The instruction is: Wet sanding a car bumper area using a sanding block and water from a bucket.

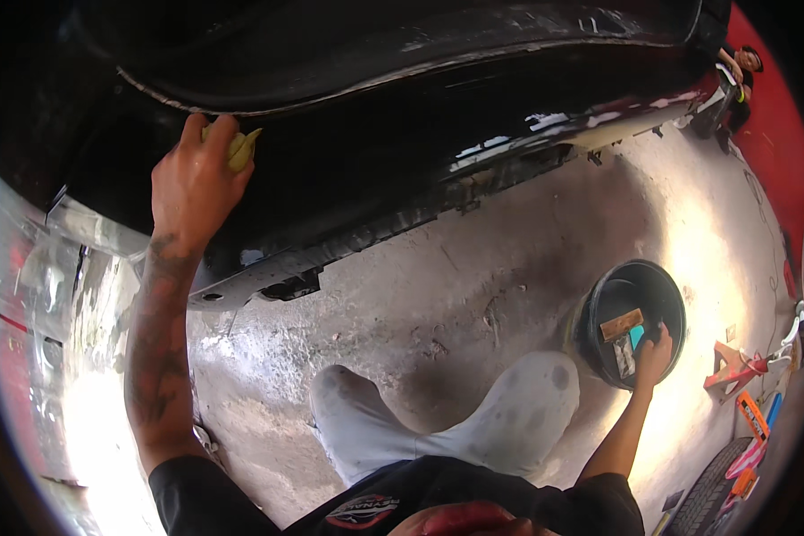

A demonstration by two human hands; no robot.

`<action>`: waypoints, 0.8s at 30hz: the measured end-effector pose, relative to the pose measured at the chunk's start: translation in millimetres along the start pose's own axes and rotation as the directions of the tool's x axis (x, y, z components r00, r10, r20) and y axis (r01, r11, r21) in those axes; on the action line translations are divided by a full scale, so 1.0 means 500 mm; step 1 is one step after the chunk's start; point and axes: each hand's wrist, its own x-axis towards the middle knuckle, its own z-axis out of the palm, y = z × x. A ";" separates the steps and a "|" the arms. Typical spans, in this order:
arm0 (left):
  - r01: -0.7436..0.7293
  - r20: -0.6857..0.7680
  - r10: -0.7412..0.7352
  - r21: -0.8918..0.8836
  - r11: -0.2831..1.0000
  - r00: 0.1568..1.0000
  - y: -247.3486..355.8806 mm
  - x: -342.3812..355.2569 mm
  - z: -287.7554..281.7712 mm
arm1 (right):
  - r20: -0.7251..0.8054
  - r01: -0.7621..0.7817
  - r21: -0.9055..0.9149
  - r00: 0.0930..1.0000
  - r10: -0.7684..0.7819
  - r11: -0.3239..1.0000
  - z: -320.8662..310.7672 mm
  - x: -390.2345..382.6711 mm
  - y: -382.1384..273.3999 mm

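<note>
My left hand (198, 183) is closed around a bunched yellow-green rag (241, 154), one corner of it poking out. It presses the rag against a glossy black car body panel (348, 143), just under a curved seam. Low on the right, my right hand (654, 357) reaches into a black bucket (675, 290). Its fingers are closed at the edge of a turquoise block (637, 336); part of the grip is hidden. Beside that block lie a brown rectangular block (621, 325) and a worn grey piece (624, 357).
Bare, pale patches mark the panel's lower edge (545, 121). Under me is a stained concrete floor (402, 268). At right stand a red jack stand (732, 368), an orange box (752, 415) and a tire (710, 487). Another person (743, 71) is at the far right.
</note>
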 end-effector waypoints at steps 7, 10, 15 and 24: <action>-0.270 -0.068 0.261 -0.184 0.945 0.963 0.201 0.124 0.033 | 0.499 0.023 -0.298 0.856 0.136 0.954 0.205 0.108 0.020; -0.380 -0.180 0.341 -0.272 0.884 0.923 0.312 0.192 0.063 | 0.604 0.057 -0.422 0.762 0.233 0.905 0.257 0.106 0.072; -0.580 -0.232 0.564 -0.570 0.582 0.793 0.392 0.277 0.062 | 0.668 -0.024 -0.427 0.665 0.333 0.904 0.392 0.087 0.146; -0.176 0.291 0.533 -0.730 0.660 0.794 0.344 0.240 -0.004 | 0.598 -0.229 -0.190 0.744 0.298 0.955 0.353 0.095 0.077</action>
